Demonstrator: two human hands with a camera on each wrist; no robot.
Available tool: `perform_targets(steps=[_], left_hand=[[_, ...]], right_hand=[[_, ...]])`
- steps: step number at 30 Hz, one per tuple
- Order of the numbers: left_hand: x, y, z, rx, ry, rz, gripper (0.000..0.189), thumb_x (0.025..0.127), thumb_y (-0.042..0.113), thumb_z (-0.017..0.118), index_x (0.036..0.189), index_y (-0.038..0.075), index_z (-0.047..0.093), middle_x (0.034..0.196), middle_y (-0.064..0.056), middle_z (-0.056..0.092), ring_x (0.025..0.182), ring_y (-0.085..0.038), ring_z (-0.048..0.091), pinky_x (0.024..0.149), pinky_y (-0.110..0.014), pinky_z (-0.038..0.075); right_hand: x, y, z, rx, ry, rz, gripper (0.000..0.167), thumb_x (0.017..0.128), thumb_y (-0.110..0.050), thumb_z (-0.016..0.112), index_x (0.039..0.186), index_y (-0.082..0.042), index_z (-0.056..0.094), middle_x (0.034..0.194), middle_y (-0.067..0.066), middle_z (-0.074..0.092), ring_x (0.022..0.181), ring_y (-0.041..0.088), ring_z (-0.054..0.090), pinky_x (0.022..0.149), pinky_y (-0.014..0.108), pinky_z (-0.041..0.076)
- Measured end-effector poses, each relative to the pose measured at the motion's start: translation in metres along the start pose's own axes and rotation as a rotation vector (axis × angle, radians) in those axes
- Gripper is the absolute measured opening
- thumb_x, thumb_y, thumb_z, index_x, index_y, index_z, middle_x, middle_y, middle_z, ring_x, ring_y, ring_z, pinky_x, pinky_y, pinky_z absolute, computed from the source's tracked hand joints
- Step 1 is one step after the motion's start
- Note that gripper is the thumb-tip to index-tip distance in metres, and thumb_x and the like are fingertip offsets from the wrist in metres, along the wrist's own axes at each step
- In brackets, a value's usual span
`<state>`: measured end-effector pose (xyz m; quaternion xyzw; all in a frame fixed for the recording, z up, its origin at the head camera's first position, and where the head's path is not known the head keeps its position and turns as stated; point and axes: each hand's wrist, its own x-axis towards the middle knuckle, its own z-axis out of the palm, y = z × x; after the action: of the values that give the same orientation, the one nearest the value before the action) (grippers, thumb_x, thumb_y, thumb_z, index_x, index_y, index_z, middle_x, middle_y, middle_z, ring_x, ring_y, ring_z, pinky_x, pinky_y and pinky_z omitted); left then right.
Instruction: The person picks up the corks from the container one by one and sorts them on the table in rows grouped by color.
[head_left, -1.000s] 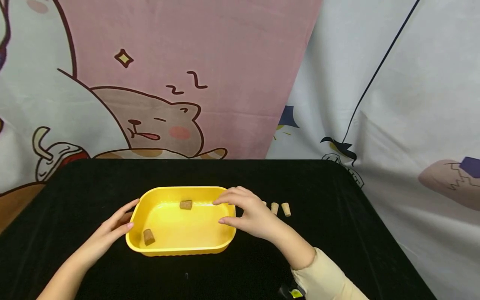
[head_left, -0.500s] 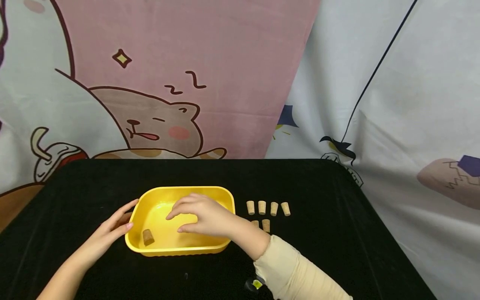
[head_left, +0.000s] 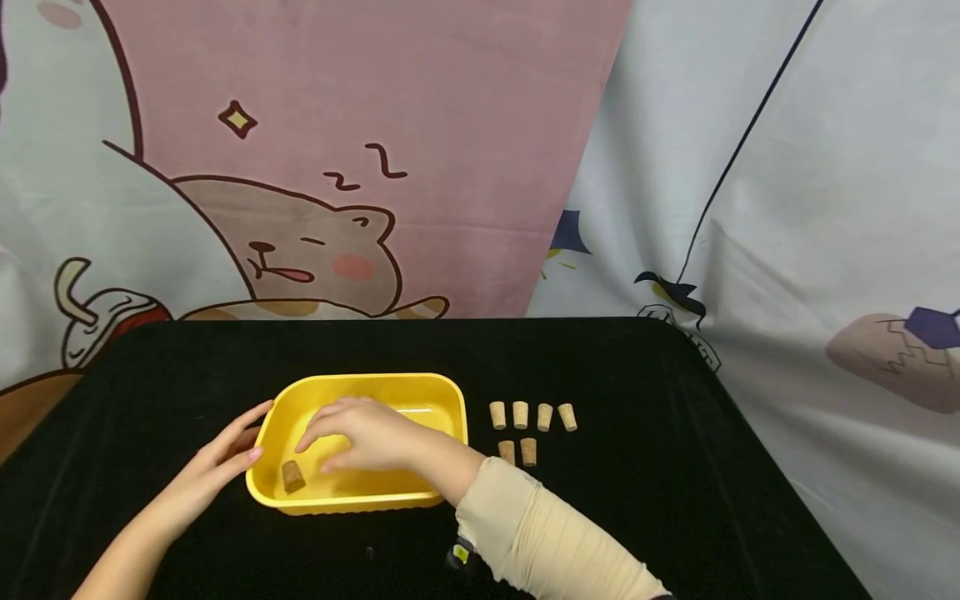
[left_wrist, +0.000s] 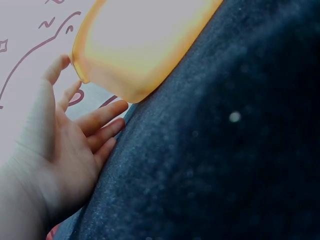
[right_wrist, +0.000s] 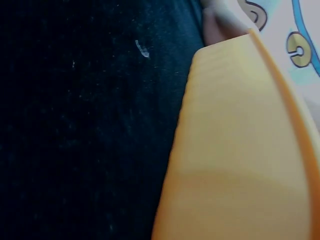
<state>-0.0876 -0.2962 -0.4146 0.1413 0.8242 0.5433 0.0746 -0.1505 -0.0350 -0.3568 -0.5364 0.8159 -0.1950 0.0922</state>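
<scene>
In the head view, a yellow plastic basin [head_left: 356,502] sits on the black cloth. One cork stopper [head_left: 293,477] lies in its front left part. My left hand [head_left: 217,462] touches the basin's left end with fairly straight fingers and thumb. The left wrist view shows that hand [left_wrist: 70,145] spread beside the basin's end wall [left_wrist: 125,85]. Over the basin hovers my right hand [head_left: 363,433], fingers loosely bent and apart from the thumb, just right of the cork. No object shows between those fingertips. The second cork is out of sight, probably behind this hand.
Right of the basin, several cork stoppers [head_left: 521,415] stand in two rows on the black cloth [head_left: 637,500]. The right sleeve partly crosses in front of the nearer row. A printed curtain [head_left: 450,167] hangs behind the table.
My right hand has moved left from the basin's right rim to near the left cork, uncovering the corks on the cloth. The back cork in the basin has become hidden. My left hand stays put.
</scene>
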Motion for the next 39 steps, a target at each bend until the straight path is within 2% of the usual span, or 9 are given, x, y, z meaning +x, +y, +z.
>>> perform_targets(steps=[4, 11, 14, 18, 21, 24, 33, 39], left_hand=[[-0.001, 0.000, 0.001, -0.004, -0.002, -0.006, 0.057, 0.103, 0.017, 0.039, 0.153, 0.009, 0.013, 0.140, -0.040, 0.032, 0.118, -0.049, 0.043, 0.083, -0.065, 0.045], [-0.002, 0.000, 0.001, 0.000, -0.001, -0.013, 0.057, 0.103, 0.017, 0.039, 0.154, 0.012, 0.013, 0.140, -0.039, 0.031, 0.119, -0.050, 0.041, 0.083, -0.066, 0.044], [-0.001, 0.000, 0.001, -0.001, -0.006, -0.006, 0.057, 0.103, 0.017, 0.039, 0.154, 0.011, 0.013, 0.140, -0.040, 0.031, 0.118, -0.048, 0.043, 0.083, -0.066, 0.044], [-0.002, -0.001, 0.001, -0.002, -0.007, -0.007, 0.057, 0.104, 0.017, 0.039, 0.154, 0.011, 0.013, 0.140, -0.040, 0.031, 0.117, -0.031, 0.050, 0.084, -0.066, 0.043], [-0.003, -0.001, 0.001, -0.001, -0.001, -0.016, 0.057, 0.103, 0.017, 0.040, 0.154, 0.012, 0.014, 0.140, -0.039, 0.033, 0.113, -0.012, 0.051, 0.085, -0.066, 0.043], [-0.003, -0.001, 0.000, -0.005, -0.004, -0.015, 0.057, 0.103, 0.017, 0.039, 0.154, 0.012, 0.013, 0.140, -0.040, 0.032, 0.109, -0.003, 0.050, 0.084, -0.067, 0.043], [-0.002, 0.001, 0.000, 0.001, 0.004, -0.010, 0.057, 0.103, 0.017, 0.040, 0.153, 0.010, 0.013, 0.138, -0.041, 0.034, 0.104, 0.004, 0.051, 0.083, -0.060, 0.047], [-0.001, 0.001, 0.001, -0.002, 0.000, -0.003, 0.057, 0.103, 0.016, 0.040, 0.153, 0.010, 0.013, 0.137, -0.040, 0.035, 0.104, 0.004, 0.051, 0.083, -0.059, 0.047]], right_hand=[[0.010, 0.000, 0.007, -0.016, -0.051, 0.016, 0.036, 0.090, -0.027, 0.068, 0.125, -0.029, 0.062, 0.127, -0.018, 0.055, 0.120, -0.007, 0.038, 0.106, 0.014, 0.018], [0.024, -0.004, 0.012, -0.008, -0.139, 0.080, 0.038, 0.089, -0.025, 0.070, 0.125, -0.034, 0.061, 0.127, -0.023, 0.052, 0.118, -0.009, 0.038, 0.101, 0.011, 0.023], [0.029, -0.005, 0.016, -0.038, -0.175, 0.123, 0.038, 0.089, -0.025, 0.070, 0.124, -0.038, 0.062, 0.130, -0.026, 0.050, 0.120, -0.007, 0.038, 0.105, 0.019, 0.024], [0.032, -0.005, 0.022, -0.042, -0.208, 0.153, 0.039, 0.089, -0.023, 0.069, 0.124, -0.039, 0.062, 0.132, -0.027, 0.048, 0.123, -0.005, 0.037, 0.108, 0.026, 0.022], [0.034, -0.003, 0.026, -0.010, -0.215, 0.131, 0.042, 0.089, -0.018, 0.069, 0.127, -0.035, 0.061, 0.133, -0.024, 0.050, 0.123, -0.006, 0.038, 0.106, 0.018, 0.021], [0.035, -0.002, 0.030, 0.020, -0.216, 0.103, 0.044, 0.089, -0.015, 0.068, 0.130, -0.031, 0.060, 0.133, -0.022, 0.050, 0.122, -0.008, 0.037, 0.103, 0.010, 0.020], [0.041, -0.001, 0.038, -0.060, -0.186, 0.024, 0.038, 0.091, -0.017, 0.066, 0.127, -0.031, 0.061, 0.131, -0.022, 0.052, 0.113, -0.012, 0.040, 0.096, 0.005, 0.021], [0.039, -0.002, 0.037, -0.070, -0.187, 0.049, 0.035, 0.090, -0.019, 0.068, 0.122, -0.032, 0.064, 0.125, -0.025, 0.054, 0.108, -0.010, 0.041, 0.094, 0.005, 0.024]])
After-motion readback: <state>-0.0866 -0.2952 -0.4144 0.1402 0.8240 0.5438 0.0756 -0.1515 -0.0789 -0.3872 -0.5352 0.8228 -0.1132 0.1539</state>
